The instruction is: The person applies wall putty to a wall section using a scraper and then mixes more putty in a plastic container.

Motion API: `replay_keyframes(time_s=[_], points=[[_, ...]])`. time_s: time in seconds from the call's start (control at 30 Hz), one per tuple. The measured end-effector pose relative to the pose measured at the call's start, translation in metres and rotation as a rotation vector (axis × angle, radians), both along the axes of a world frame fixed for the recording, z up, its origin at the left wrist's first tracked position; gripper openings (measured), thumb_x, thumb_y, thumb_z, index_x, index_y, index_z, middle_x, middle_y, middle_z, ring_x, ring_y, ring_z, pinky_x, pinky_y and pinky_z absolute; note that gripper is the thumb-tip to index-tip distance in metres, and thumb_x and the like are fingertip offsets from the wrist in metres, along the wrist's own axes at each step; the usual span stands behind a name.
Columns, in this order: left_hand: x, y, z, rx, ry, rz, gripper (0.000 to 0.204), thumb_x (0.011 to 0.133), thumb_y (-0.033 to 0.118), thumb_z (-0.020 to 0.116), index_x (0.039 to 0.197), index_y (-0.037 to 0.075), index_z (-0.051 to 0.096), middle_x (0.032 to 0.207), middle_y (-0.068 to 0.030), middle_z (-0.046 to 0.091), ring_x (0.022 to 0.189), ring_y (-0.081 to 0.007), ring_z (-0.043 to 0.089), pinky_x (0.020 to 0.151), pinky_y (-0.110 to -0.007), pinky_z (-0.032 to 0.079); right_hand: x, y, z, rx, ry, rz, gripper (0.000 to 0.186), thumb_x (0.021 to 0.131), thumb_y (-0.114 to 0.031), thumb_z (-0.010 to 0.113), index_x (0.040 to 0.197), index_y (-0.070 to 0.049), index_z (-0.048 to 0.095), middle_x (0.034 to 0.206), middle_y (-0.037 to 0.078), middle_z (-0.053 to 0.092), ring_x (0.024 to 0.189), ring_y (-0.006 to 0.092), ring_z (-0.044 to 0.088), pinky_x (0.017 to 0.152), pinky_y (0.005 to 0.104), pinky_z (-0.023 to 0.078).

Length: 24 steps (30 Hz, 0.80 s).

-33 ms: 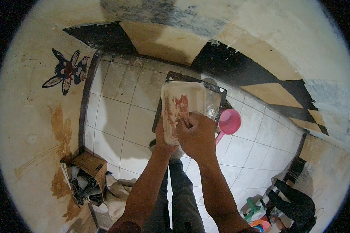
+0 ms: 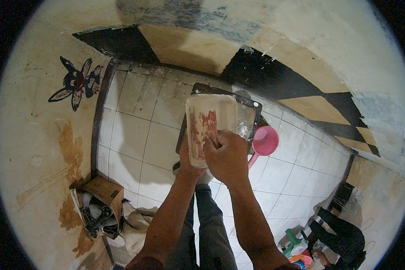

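Observation:
In front of me I hold a pale, shallow rectangular container [image 2: 227, 110] with rounded corners and red smears along its middle. My left hand [image 2: 191, 164] is closed on its near left part from below, its fingers mostly hidden. Over the near right part, my right hand [image 2: 227, 155] is closed, thumb and forefinger pressed together beside the red patch. What the right fingers pinch cannot be made out. Beneath the container lies a flat panel [image 2: 246, 121] with a black edge and white corner dots, partly covered. A pink dipper [image 2: 266, 140] is to the right of my right hand.
White floor tiles [image 2: 159, 141] spread around my feet. A black-and-cream patterned wall [image 2: 193, 47] stands ahead, its paint peeling. At lower left is a cardboard box [image 2: 105, 191] of dark items beside pale cloth [image 2: 137, 229]. Green and orange items [image 2: 294, 245] and dark clothing [image 2: 339, 236] lie lower right.
The container and my right hand have shifted very slightly left. Both hands keep their hold.

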<state>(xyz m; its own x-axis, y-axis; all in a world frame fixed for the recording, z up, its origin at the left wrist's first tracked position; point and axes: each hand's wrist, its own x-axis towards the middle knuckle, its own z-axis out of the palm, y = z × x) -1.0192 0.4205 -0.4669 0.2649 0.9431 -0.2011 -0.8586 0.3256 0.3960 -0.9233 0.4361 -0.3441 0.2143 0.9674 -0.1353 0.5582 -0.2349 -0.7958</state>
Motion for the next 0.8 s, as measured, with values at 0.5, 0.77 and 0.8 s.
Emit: replay_keyframes(time_s=[0.5, 0.77, 0.8], points=[[0.002, -0.004, 0.011, 0.095, 0.317, -0.072, 0.054, 0.1, 0.026, 0.035, 0.149, 0.004, 0.022, 0.152, -0.0131, 0.031, 0.138, -0.0249, 0.033, 0.112, -0.04, 0.031, 0.001, -0.008, 0.008, -0.062, 0.11, -0.11, 0.021, 0.078, -0.012, 0.061, 0.069, 0.006, 0.056, 0.058, 0.018, 0.052, 0.052, 0.0157, 0.048, 0.051, 0.0367, 0.04], [0.002, -0.003, 0.017, -0.161, 0.012, -0.078, 0.056, 0.1, 0.036, 0.027, 0.149, 0.008, 0.023, 0.152, -0.0139, 0.03, 0.138, -0.0279, 0.032, 0.111, -0.043, 0.032, 0.007, -0.016, 0.01, -0.063, 0.128, -0.16, 0.019, 0.077, -0.009, 0.061, 0.069, 0.006, 0.056, 0.057, 0.017, 0.051, 0.053, 0.0143, 0.047, 0.05, 0.0332, 0.038], [0.001, -0.004, 0.018, -0.145, 0.023, -0.092, 0.056, 0.1, 0.035, 0.028, 0.149, 0.009, 0.024, 0.152, -0.0139, 0.03, 0.138, -0.0279, 0.032, 0.111, -0.043, 0.032, 0.004, -0.017, 0.013, -0.062, 0.105, -0.142, 0.018, 0.077, -0.009, 0.061, 0.068, 0.006, 0.056, 0.056, 0.016, 0.05, 0.053, 0.0138, 0.047, 0.05, 0.0334, 0.038]])
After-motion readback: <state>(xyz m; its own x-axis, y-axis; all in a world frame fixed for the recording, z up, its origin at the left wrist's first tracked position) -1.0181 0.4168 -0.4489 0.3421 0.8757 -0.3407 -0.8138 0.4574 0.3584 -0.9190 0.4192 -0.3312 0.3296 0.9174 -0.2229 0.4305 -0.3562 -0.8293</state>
